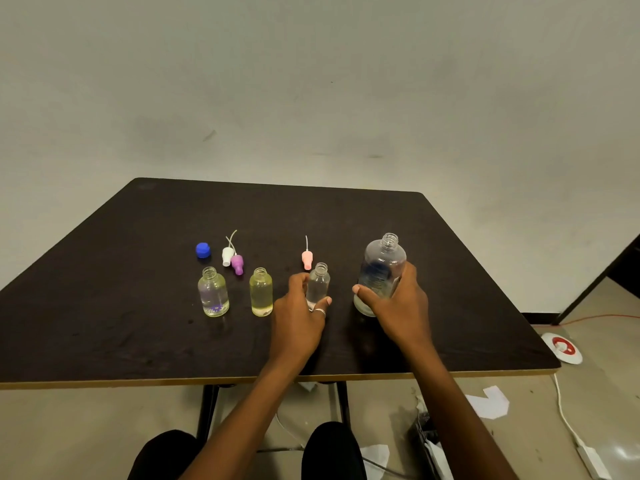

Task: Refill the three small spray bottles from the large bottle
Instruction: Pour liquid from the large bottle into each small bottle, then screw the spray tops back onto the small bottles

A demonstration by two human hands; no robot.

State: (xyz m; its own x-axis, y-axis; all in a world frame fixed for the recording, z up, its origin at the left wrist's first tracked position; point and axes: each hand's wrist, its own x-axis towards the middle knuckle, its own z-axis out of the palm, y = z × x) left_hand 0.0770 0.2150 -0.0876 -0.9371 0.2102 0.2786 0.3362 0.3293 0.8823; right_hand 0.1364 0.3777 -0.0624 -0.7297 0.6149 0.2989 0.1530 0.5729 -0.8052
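On your dark table [138, 323], the uncapped large bottle [382, 268] stands upright at the right, with your right hand [398, 303] wrapped around its lower half. Your left hand [298, 317] curls thumb and fingers around the rightmost small bottle [318, 282], which stands upright and open-necked. The yellowish small bottle [261, 292] and the leftmost small bottle [213, 292] stand free. Behind them lie the pink spray head [307, 259], the purple spray head [237, 264] against the white spray head [227, 256], and a blue cap [203, 250].
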